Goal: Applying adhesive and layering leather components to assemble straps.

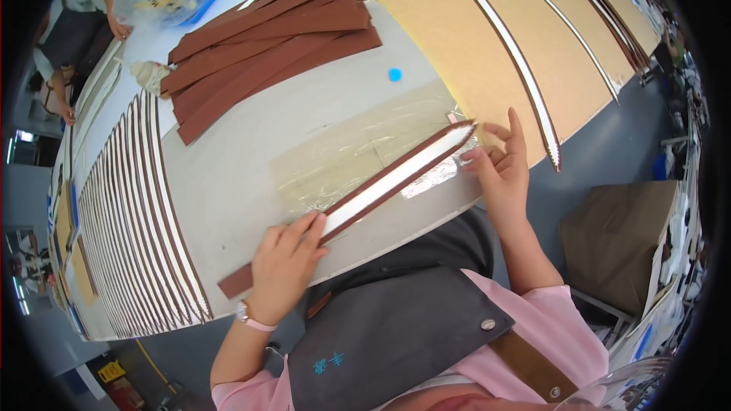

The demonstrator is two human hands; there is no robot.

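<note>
Brown strap [365,194] with white face, pointed tip, lying diagonally on taped clear film [358,148] atop white table [228,183]. Left hand [285,259] pressed flat on lower part; right hand [499,167] fingering the tip. Stack of brown strips [266,38] behind; row of finished white-faced straps [129,221] at left; tan board [472,38] at right.
</note>
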